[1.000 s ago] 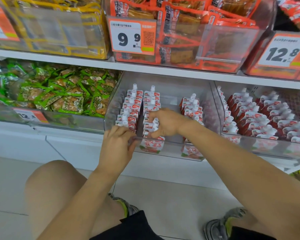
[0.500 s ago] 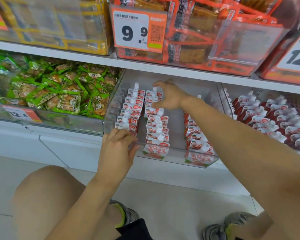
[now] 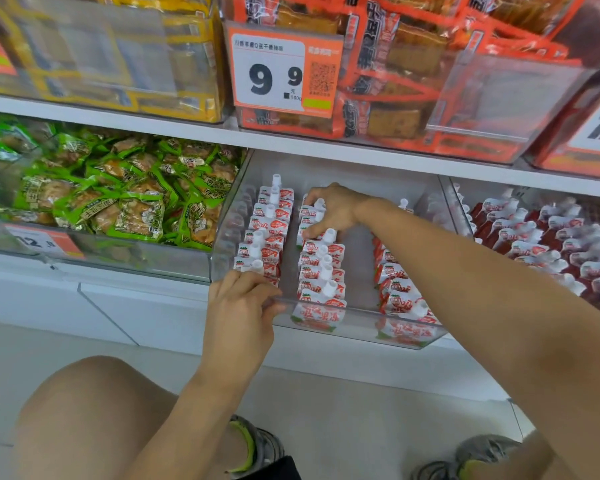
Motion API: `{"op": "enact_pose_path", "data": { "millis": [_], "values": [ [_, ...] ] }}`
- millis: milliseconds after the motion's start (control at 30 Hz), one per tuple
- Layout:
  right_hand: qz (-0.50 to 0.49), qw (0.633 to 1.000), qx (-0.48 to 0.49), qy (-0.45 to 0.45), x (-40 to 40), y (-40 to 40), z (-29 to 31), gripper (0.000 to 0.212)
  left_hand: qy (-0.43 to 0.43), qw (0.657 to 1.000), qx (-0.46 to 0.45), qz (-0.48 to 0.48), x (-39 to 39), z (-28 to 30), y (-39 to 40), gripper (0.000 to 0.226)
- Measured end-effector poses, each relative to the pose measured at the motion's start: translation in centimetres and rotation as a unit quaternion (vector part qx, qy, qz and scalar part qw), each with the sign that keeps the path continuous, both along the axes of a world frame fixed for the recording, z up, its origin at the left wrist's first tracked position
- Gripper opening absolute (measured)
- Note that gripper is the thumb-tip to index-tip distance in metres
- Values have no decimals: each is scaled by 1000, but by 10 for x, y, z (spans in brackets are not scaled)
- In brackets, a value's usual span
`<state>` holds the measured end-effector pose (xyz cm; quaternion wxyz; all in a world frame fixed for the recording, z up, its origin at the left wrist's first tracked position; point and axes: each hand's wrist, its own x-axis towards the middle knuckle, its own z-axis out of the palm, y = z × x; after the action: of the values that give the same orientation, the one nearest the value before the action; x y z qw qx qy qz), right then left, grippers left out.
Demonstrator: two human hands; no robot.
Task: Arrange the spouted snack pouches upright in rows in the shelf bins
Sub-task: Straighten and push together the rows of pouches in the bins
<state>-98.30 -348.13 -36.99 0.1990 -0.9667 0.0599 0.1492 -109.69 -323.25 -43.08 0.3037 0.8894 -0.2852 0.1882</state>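
Within the clear shelf bin (image 3: 222,251), middle-row pouches (image 3: 321,271) are being gripped and partly hidden by the right hand (image 3: 333,209), while the front rim is being clasped by the left hand (image 3: 239,306).

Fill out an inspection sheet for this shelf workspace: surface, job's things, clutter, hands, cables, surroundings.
Surface: clear shelf bin, on a white shelf.
Job's things: spouted snack pouches upright in three rows; right-hand row sparser at the back.
Clutter: nothing seen.
Hands: left hand grips the bin's front left corner; right hand grasps pouches at the back of the middle row.
Cables: nothing seen.
Surroundings: green snack packs left, darker red pouches right, 9.9 price tag above.
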Motion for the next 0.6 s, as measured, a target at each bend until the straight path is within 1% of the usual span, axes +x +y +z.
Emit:
{"op": "enact_pose_path", "data": {
  "millis": [133,333,467,600],
  "values": [
    [-8,1000,-1,6,-4,-5,3,63,-1,1000,1,-3,-2,0,0,24],
    [-25,1000,17,-6,-11,-8,0,70,-4,1000,12,2,-2,0,0,24],
    [-24,999,20,-9,-14,-14,1,70,1,1000,28,3,-2,1,1,23],
    [-14,1000,-5,4,-19,-15,1,76,13,998,61,0,-3,5,1,23]
  ]
}}
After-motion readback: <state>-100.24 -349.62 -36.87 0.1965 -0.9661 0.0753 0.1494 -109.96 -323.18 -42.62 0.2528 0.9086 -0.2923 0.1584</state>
